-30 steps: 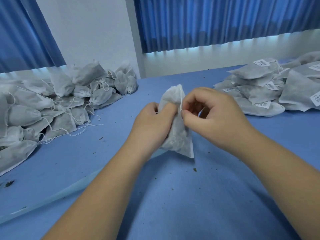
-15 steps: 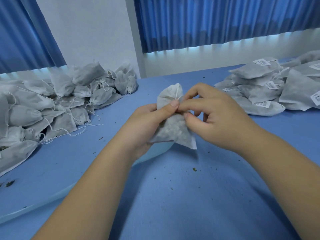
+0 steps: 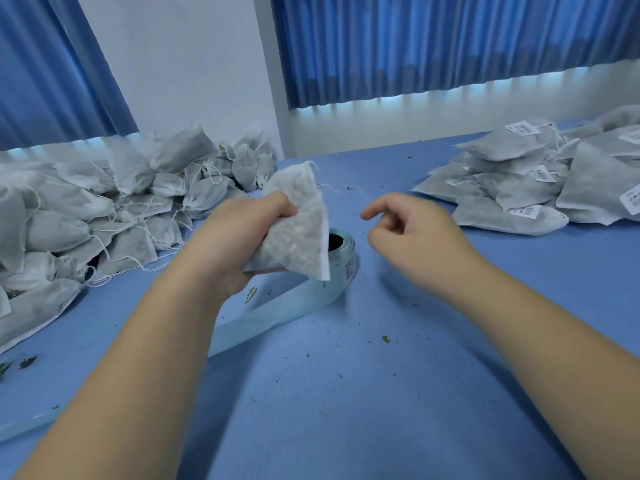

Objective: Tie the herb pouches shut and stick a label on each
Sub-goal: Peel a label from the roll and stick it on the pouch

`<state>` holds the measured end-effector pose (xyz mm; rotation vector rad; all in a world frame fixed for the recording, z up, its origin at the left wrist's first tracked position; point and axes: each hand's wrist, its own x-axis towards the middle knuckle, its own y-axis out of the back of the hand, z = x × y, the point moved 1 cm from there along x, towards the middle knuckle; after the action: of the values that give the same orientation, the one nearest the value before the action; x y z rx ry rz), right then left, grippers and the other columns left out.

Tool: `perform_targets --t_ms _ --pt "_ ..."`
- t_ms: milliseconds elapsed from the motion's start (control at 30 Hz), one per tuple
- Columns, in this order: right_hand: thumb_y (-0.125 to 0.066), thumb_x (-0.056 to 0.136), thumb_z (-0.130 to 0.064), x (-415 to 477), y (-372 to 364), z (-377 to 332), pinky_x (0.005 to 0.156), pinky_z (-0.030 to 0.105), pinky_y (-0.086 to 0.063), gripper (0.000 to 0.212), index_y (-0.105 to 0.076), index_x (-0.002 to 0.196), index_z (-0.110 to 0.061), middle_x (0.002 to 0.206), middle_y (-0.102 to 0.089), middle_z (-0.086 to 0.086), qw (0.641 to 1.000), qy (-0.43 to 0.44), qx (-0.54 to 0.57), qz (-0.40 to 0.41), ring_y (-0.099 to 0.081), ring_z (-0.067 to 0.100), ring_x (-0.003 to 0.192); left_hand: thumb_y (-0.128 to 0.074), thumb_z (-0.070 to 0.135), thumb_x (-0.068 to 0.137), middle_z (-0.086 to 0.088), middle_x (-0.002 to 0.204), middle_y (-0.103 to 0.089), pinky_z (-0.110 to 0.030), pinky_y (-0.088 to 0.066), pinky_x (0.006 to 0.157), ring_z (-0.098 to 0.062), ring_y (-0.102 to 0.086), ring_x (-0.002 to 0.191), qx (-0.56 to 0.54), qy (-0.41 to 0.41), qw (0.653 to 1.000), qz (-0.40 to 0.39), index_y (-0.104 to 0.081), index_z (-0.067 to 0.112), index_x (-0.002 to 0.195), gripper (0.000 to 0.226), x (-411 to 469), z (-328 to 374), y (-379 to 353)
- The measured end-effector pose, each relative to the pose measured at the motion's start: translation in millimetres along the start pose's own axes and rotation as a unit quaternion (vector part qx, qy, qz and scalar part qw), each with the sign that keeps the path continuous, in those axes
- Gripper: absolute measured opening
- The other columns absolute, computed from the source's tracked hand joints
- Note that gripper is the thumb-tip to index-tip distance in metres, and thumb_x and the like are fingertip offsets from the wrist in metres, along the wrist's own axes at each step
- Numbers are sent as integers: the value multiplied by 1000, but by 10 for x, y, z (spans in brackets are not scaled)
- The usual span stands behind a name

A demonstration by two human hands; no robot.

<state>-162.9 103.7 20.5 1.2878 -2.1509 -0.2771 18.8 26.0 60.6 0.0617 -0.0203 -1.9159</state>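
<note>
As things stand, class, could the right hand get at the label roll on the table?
Probably yes: the right hand hovers empty beside the label roll, bare table between; the pouch covers only its left side.

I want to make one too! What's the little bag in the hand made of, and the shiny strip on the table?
The pouch looks like thin white non-woven fabric, matte and fuzzy; dark herb bits show through. The strip off the label roll seems glossy pale-blue backing paper or film: it catches light, but which is unclear.
</note>
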Motion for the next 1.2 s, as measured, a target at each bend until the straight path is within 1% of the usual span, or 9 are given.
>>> perform_targets --t_ms 167,267,400,500,600,733,867,1000,1200 --pt "-58 83 -19 -44 -176 63 61 21 -42 30 -58 109 -33 70 -58 -12 985 5 -133 -109 -54 -1 68 -65 18 78 -4 58 -57 -23 -44 48 -16 -55 46 91 9 996 -7 -65 13 67 11 -46 -168 129" --pt "-59 83 -19 -43 -229 77 63 19 -42 28 -59 109 -29 72 -58 -12 986 15 -134 -95 -54 1 71 -64 20 78 -2 59 -54 -18 -38 43 -12 -50 46 115 -5 992 -47 -63 16 65 14 -138 -271 117" --pt "-56 88 -14 -18 -152 -17 65 23 -47 30 -59 112 -32 105 -62 -14 997 -33 76 5 -66 14 73 -66 22 68 -4 66 -61 -24 -47 53 -17 -58 56 66 -3 992 -111 -73 21 66 7 -225 -216 100" --pt "-56 95 -16 -65 -85 -156 57 28 -50 41 -50 133 -31 130 -55 -13 956 -49 284 -57 -68 16 65 -71 27 50 -17 82 -64 -40 -43 74 -33 -59 79 52 -9 986 -158 -76 19 72 24 -276 -173 119" --pt "-54 98 -20 -129 -53 -242 56 29 -50 33 -53 130 -25 105 -68 -11 938 -42 316 -135 -65 19 59 -72 26 53 -18 85 -66 -39 -41 74 -34 -59 83 45 -11 982 -185 -78 15 77 27 -324 -176 117" --pt "-59 95 -13 -147 -35 -270 52 24 -48 16 -70 85 -10 62 -65 -3 964 -39 237 -114 -54 12 48 -69 11 68 -1 63 -67 -17 -45 45 -12 -63 52 35 -17 982 -184 -77 19 64 12 -341 -167 112" --pt "-65 90 -11 -112 37 -254 50 19 -47 10 -72 90 -4 61 -66 -1 965 -64 245 -68 -51 10 48 -56 11 91 2 54 -60 -13 -39 37 -9 -55 42 32 -6 992 -121 -71 21 52 43 -283 -203 134" --pt "-67 88 -8 -95 67 -253 49 19 -46 10 -72 80 -10 62 -66 -2 970 -58 237 -6 -51 11 50 -57 16 92 3 54 -58 -16 -37 36 -8 -52 41 61 -13 995 -81 -70 26 52 43 -260 -220 125" --pt "-70 83 -11 -173 -9 -323 60 14 -43 17 -71 73 -24 62 -64 -14 992 71 95 30 -55 2 58 -66 32 80 -5 69 -61 -24 -40 53 -18 -53 60 102 -54 992 -57 -68 4 84 28 -266 -264 29"
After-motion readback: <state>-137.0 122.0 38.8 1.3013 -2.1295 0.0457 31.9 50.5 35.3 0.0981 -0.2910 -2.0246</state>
